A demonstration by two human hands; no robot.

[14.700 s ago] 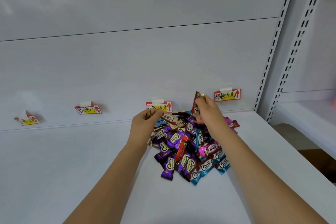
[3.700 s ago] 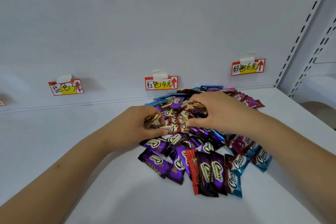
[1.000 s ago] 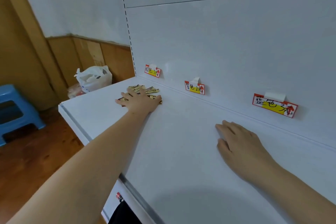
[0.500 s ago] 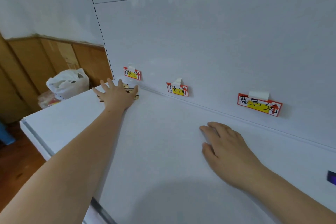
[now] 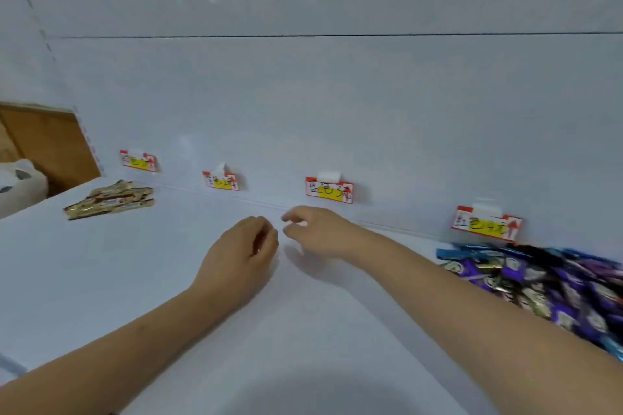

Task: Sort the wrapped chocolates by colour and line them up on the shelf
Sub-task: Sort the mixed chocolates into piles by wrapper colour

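The left hand [image 5: 241, 254] and right hand [image 5: 318, 232], fingers loosely curled and holding nothing, hover side by side over the white shelf [image 5: 135, 273]. Gold-wrapped chocolates [image 5: 109, 202] lie far left (below 1 price tag [image 5: 139, 161]); the mixed purple-and-blue chocolate pile [image 5: 539, 283] lies far right.

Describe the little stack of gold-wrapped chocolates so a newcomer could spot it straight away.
Start at the white shelf and follow its back wall to the far left end. There, below the leftmost price tag, lies the stack of gold chocolates. It is small, tidy and all gold and brown, unlike the big mixed pile of purple and blue wrappers on the right.
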